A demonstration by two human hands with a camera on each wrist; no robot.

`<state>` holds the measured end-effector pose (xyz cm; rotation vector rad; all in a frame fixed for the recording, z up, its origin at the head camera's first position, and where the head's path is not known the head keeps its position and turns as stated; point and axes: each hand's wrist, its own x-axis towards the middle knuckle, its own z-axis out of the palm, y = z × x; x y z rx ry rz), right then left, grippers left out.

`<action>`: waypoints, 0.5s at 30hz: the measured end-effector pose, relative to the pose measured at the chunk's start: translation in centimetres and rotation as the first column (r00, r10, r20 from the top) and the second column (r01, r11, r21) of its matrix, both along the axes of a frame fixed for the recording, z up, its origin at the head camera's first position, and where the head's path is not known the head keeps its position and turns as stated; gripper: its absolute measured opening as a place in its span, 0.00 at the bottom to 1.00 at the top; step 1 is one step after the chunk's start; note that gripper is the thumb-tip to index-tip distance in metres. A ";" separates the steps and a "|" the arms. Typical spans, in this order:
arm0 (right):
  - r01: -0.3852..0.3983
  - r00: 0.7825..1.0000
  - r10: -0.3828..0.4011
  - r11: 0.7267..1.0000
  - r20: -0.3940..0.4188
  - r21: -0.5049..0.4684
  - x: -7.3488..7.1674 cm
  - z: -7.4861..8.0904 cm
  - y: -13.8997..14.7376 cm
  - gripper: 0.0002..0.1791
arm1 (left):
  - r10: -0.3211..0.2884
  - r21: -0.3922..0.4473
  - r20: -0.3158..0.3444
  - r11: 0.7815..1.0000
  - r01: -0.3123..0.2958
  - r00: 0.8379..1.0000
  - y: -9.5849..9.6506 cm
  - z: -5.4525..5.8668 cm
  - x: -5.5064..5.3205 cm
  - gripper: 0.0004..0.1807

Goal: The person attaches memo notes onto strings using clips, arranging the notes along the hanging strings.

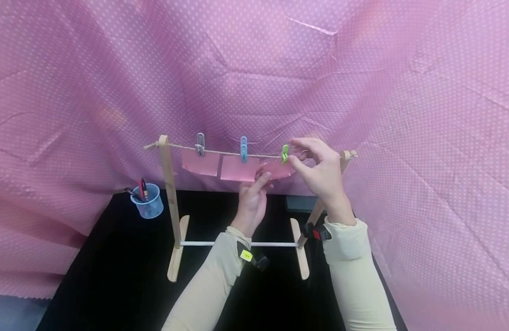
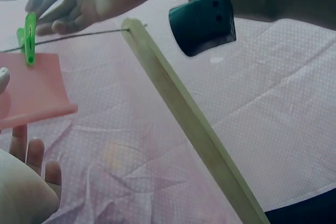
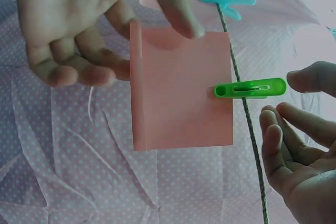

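My left hand [image 1: 253, 200] pinches the lower part of a pink paper sheet [image 3: 184, 87], thumb in front and fingers behind. The sheet's bottom edge curls up in a narrow fold. A green clothespin [image 3: 249, 88] clips its top edge to a thin rope [image 3: 254, 145]. Beside that clothespin is my right hand [image 1: 320, 172], thumb and fingertips spread apart close to its handle end and holding nothing. Further left along the rope, a blue clothespin [image 1: 244, 149] and a grey clothespin [image 1: 200, 145] hold two more pink sheets, one [image 1: 234, 169] in the middle and one [image 1: 200, 163] at left.
The rope runs between two wooden posts [image 1: 169, 193] on feet joined by a white rod [image 1: 275, 244], above a black table [image 1: 126, 276]. At left stands a light blue cup [image 1: 150, 207] with pens. Pink dotted cloth [image 1: 254, 92] hangs behind.
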<state>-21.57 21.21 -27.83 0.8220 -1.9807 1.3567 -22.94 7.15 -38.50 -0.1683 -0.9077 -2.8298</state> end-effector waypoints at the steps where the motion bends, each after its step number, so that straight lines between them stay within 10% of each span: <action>1: -0.005 1.000 0.005 1.000 -0.006 -0.016 0.0 -0.1 0.0 0.19 | -0.006 -0.010 0.001 1.000 0.006 1.000 -0.2 -0.3 0.0 0.14; 9: 0.012 0.997 -0.026 0.985 -0.079 -0.174 2.1 -1.4 2.0 0.17 | 0.016 -0.297 0.052 0.955 0.001 0.999 -2.7 -3.9 1.0 0.11; 12: 0.025 0.994 -0.046 0.977 -0.095 -0.213 3.3 -2.6 3.4 0.16 | 0.066 -0.526 0.054 0.850 -0.028 0.996 -4.4 -5.8 2.0 0.14; 15: 0.057 0.992 -0.079 0.975 -0.094 -0.214 4.7 -4.6 5.0 0.16 | 0.136 -0.772 -0.054 0.622 -0.128 0.989 -6.8 -7.9 3.6 0.14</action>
